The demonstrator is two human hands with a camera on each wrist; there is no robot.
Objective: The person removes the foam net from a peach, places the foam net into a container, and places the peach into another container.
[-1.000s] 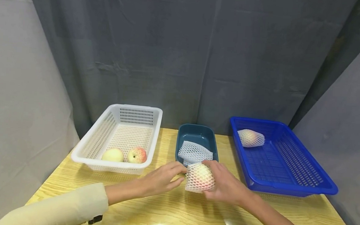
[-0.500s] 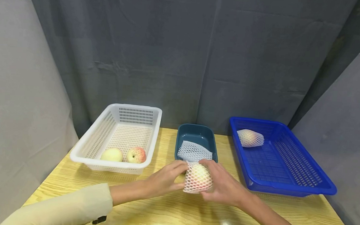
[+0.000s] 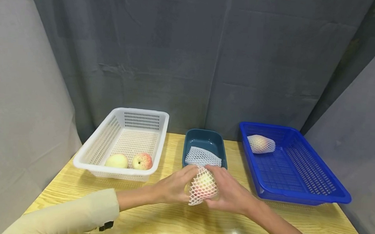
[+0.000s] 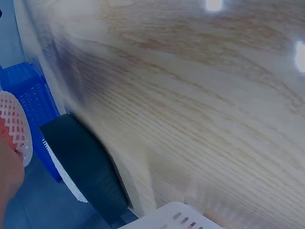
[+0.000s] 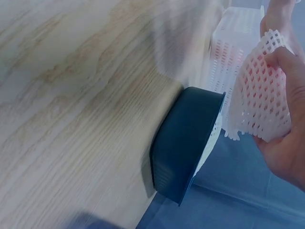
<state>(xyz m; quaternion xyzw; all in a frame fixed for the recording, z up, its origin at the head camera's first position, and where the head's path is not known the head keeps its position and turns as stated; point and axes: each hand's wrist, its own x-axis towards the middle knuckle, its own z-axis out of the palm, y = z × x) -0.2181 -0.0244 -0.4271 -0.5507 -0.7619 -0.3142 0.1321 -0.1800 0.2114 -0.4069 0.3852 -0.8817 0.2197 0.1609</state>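
Observation:
A red-and-yellow peach [image 3: 207, 183] in a white foam net sleeve [image 3: 196, 198] is held up between both hands over the front of the table. My right hand [image 3: 231, 191] grips the wrapped peach from the right, thumb and fingers spread round it. From the other side, my left hand [image 3: 175, 185] has its fingertips and thumb on the sleeve's left edge. In the right wrist view the netting [image 5: 259, 93] flares out past the right fingers, its loose edge hanging down. The left wrist view catches only part of a hand [image 4: 9, 174] beside the netted peach.
Behind the hands stands a small teal tray [image 3: 187, 140] with flattened foam nets [image 3: 202, 156]. To the left, a white basket [image 3: 83, 161] holds two bare peaches [image 3: 142, 161]. A blue basket [image 3: 298, 195] on the right contains one netted peach [image 3: 260, 144].
The left hand has moved right, onto the net sleeve. The wrapped peach has shifted slightly left and tilted, its net's lower edge hanging further down. Baskets and tray stay put.

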